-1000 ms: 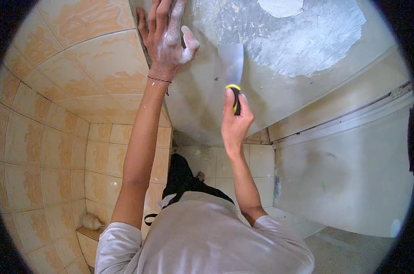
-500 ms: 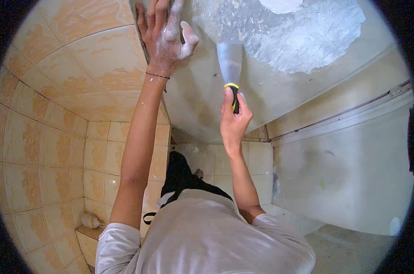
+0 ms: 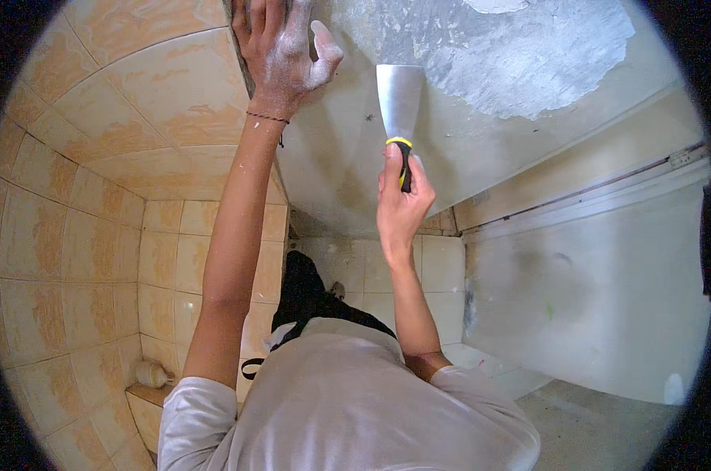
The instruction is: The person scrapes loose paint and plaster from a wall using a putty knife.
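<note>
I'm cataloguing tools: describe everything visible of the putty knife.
The putty knife has a shiny, flared metallic blade with a straight edge and a black and yellow handle gripped by the right hand. The blade points away from the person, toward a pale patch; whether it touches the wall is unclear.
</note>
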A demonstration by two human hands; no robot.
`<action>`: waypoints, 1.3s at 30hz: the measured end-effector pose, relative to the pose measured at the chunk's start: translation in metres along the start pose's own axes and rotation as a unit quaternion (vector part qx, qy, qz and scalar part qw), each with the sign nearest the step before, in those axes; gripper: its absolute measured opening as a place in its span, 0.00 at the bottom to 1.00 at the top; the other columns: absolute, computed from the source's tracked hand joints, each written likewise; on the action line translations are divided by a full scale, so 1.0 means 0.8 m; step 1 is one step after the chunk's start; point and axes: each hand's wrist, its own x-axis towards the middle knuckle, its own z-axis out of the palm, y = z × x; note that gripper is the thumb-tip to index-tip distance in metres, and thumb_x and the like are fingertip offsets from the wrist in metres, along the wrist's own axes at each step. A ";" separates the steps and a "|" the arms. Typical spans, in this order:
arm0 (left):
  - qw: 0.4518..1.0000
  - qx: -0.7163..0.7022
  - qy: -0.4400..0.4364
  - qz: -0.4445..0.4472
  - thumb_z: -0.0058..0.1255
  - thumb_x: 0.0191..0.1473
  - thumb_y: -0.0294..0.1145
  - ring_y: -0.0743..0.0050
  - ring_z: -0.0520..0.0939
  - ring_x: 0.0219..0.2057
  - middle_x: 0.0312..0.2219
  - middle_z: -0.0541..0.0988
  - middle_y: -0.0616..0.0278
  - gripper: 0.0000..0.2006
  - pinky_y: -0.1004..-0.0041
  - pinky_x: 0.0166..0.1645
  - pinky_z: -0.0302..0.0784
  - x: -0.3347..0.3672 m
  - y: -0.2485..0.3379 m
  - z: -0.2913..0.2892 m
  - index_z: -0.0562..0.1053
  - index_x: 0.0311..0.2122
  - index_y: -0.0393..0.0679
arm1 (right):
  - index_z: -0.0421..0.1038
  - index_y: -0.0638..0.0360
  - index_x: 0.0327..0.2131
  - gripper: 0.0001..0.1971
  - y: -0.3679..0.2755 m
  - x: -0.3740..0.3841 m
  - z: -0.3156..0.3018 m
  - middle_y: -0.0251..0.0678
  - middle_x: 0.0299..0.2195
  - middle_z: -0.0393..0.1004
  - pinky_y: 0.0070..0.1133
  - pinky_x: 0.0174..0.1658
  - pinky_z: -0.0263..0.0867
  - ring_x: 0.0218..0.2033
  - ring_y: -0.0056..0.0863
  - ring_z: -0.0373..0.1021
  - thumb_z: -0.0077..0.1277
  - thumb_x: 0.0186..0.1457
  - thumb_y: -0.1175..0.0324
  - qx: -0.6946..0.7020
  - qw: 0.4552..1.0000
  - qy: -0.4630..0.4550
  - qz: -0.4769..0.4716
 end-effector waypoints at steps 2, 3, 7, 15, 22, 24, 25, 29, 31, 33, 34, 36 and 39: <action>1.000 0.009 0.006 0.005 0.31 0.57 0.48 0.52 0.60 0.70 0.68 0.63 0.54 0.35 0.51 0.73 0.44 0.001 -0.001 0.002 0.64 0.68 0.42 | 0.75 0.70 0.33 0.17 -0.002 0.006 -0.002 0.28 0.19 0.64 0.22 0.25 0.55 0.23 0.14 0.58 0.54 0.66 0.61 0.014 1.000 -0.006 -0.003; 1.000 0.001 0.005 0.002 0.31 0.58 0.50 0.52 0.60 0.70 0.68 0.64 0.54 0.36 0.51 0.73 0.43 0.001 -0.001 0.002 0.64 0.68 0.42 | 0.75 0.70 0.32 0.17 -0.002 0.010 -0.001 0.29 0.19 0.64 0.22 0.25 0.56 0.23 0.15 0.58 0.55 0.66 0.61 0.000 1.000 -0.004 -0.012; 1.000 0.013 0.001 0.007 0.30 0.58 0.51 0.52 0.60 0.70 0.68 0.64 0.54 0.36 0.51 0.73 0.43 0.001 -0.004 0.000 0.64 0.67 0.41 | 0.75 0.70 0.33 0.16 -0.001 0.013 0.001 0.32 0.19 0.64 0.23 0.25 0.57 0.23 0.16 0.58 0.55 0.66 0.62 -0.036 0.999 -0.005 -0.034; 1.000 -0.015 -0.006 -0.005 0.35 0.54 0.43 0.53 0.60 0.70 0.68 0.63 0.54 0.35 0.51 0.73 0.43 0.000 0.000 -0.001 0.64 0.67 0.41 | 0.75 0.70 0.33 0.16 -0.003 0.010 0.009 0.33 0.19 0.67 0.24 0.25 0.57 0.23 0.16 0.59 0.55 0.66 0.62 -0.023 0.999 0.011 -0.036; 1.000 0.010 -0.007 -0.001 0.36 0.53 0.43 0.52 0.60 0.70 0.68 0.62 0.54 0.37 0.50 0.73 0.43 0.004 0.000 -0.002 0.63 0.68 0.42 | 0.75 0.71 0.33 0.17 -0.006 0.008 0.020 0.34 0.19 0.67 0.24 0.26 0.57 0.24 0.16 0.60 0.54 0.66 0.62 -0.007 0.999 0.020 -0.033; 1.000 0.004 -0.009 0.001 0.36 0.53 0.44 0.52 0.60 0.70 0.68 0.62 0.54 0.37 0.50 0.73 0.43 -0.001 -0.001 -0.004 0.63 0.68 0.42 | 0.75 0.71 0.34 0.16 -0.008 0.002 0.014 0.34 0.20 0.67 0.24 0.27 0.58 0.25 0.16 0.60 0.54 0.66 0.62 0.005 1.000 0.019 -0.016; 1.000 -0.001 -0.007 0.003 0.36 0.53 0.45 0.52 0.59 0.70 0.69 0.62 0.54 0.37 0.49 0.73 0.43 -0.001 -0.001 -0.002 0.63 0.68 0.42 | 0.75 0.71 0.34 0.16 -0.004 0.002 0.007 0.34 0.20 0.67 0.24 0.27 0.59 0.25 0.16 0.60 0.54 0.66 0.63 -0.005 1.000 0.014 -0.002; 1.000 0.002 -0.019 -0.009 0.34 0.55 0.46 0.52 0.59 0.70 0.69 0.62 0.54 0.36 0.49 0.73 0.42 0.001 0.003 -0.002 0.63 0.68 0.42 | 0.76 0.71 0.35 0.16 -0.007 0.007 0.019 0.32 0.20 0.68 0.23 0.28 0.59 0.25 0.15 0.60 0.54 0.66 0.62 -0.006 0.999 0.018 -0.027; 1.000 0.011 0.008 0.011 0.33 0.56 0.44 0.53 0.59 0.71 0.69 0.62 0.54 0.35 0.49 0.73 0.43 0.004 -0.002 -0.002 0.62 0.69 0.43 | 0.76 0.71 0.35 0.16 -0.013 0.006 0.019 0.31 0.20 0.68 0.22 0.28 0.59 0.25 0.15 0.60 0.54 0.66 0.62 -0.006 1.000 0.013 -0.017; 0.999 -0.001 0.025 0.025 0.32 0.56 0.42 0.53 0.59 0.71 0.69 0.62 0.54 0.35 0.49 0.73 0.43 -0.002 -0.007 0.007 0.62 0.69 0.43 | 0.76 0.71 0.35 0.16 -0.008 0.004 0.012 0.30 0.20 0.68 0.22 0.28 0.59 0.25 0.15 0.60 0.54 0.67 0.62 -0.007 1.000 0.006 -0.021; 0.998 -0.014 0.042 0.038 0.32 0.56 0.41 0.53 0.59 0.71 0.69 0.62 0.54 0.35 0.49 0.73 0.43 0.000 -0.004 0.006 0.62 0.69 0.43 | 0.76 0.71 0.35 0.16 -0.009 0.005 0.012 0.30 0.20 0.68 0.22 0.28 0.59 0.25 0.15 0.60 0.54 0.67 0.62 -0.006 1.000 0.006 -0.021; 1.000 0.007 -0.001 0.011 0.34 0.54 0.40 0.52 0.59 0.71 0.69 0.62 0.53 0.36 0.50 0.73 0.44 0.004 0.002 0.001 0.62 0.69 0.42 | 0.75 0.71 0.35 0.17 -0.013 0.008 0.014 0.30 0.20 0.67 0.22 0.28 0.59 0.25 0.15 0.60 0.54 0.67 0.62 -0.002 1.000 0.012 -0.011; 1.000 -0.005 -0.003 0.000 0.35 0.52 0.39 0.52 0.59 0.71 0.69 0.62 0.53 0.36 0.50 0.73 0.43 -0.001 0.005 -0.003 0.63 0.68 0.42 | 0.75 0.71 0.34 0.17 -0.014 0.006 0.019 0.29 0.20 0.65 0.22 0.27 0.58 0.26 0.14 0.59 0.54 0.67 0.61 -0.007 1.000 0.015 -0.011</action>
